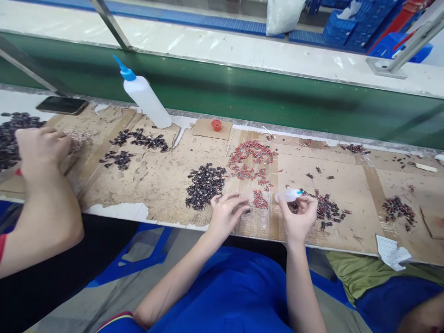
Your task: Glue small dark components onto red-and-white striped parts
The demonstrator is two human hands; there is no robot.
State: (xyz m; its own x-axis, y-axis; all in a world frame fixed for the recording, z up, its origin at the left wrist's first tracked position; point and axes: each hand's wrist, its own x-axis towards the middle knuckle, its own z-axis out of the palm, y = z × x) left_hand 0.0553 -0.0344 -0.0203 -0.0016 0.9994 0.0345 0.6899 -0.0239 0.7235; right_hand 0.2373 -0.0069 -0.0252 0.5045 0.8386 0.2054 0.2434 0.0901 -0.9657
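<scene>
My left hand (227, 212) is at the table edge, just right of a pile of small black parts (205, 186). Its fingers curl round a tiny dark piece near the fingertips, too small to make out. In my right hand (299, 217) is a small white bottle (290, 194) with a light-blue tip, held lying on its side between thumb and fingers. Between my hands lies a small cluster of red parts (260, 199). More red parts (251, 157) spread out beyond it. Dark-and-red pieces (326, 206) lie right of my right hand.
A large white bottle (147, 101) with a blue nozzle stands at the back left, near a phone (62, 105). A red cup (216, 125) sits on cardboard. Another person's hand (43, 145) is at the far left. Torn paper (391, 252) overhangs the right edge.
</scene>
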